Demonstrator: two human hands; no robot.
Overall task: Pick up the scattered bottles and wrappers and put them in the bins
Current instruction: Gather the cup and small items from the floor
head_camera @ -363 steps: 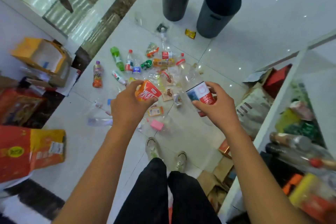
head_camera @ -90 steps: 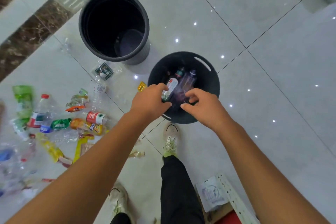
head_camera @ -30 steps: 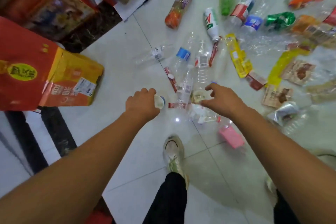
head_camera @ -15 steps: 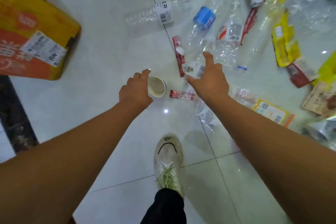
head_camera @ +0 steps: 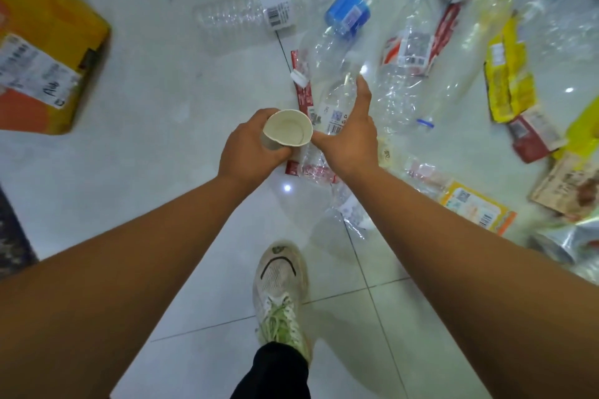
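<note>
Nearest the camera, the person's shoe stands on the floor, just short of the litter. Beyond the shoe, the left hand has its fingers clamped round a paper cup, lifted with its mouth facing up. Just right of the cup, the right hand reaches down onto a clear bottle with a white label; its fingers are spread apart and resting on the bottle, not yet closed round it. Past the cup lie more clear bottles: one with a blue label, another with a white barcode label to its left, and red and yellow wrappers off to the right. No bin is in view.

The likely trouble is the bottle: thin, crushed and slick, it could slide or roll away under an open hand. Other clear bottles overlap it, so a hasty grab could drag them along or scatter them. A forward step from the shoe could also crush litter.
</note>
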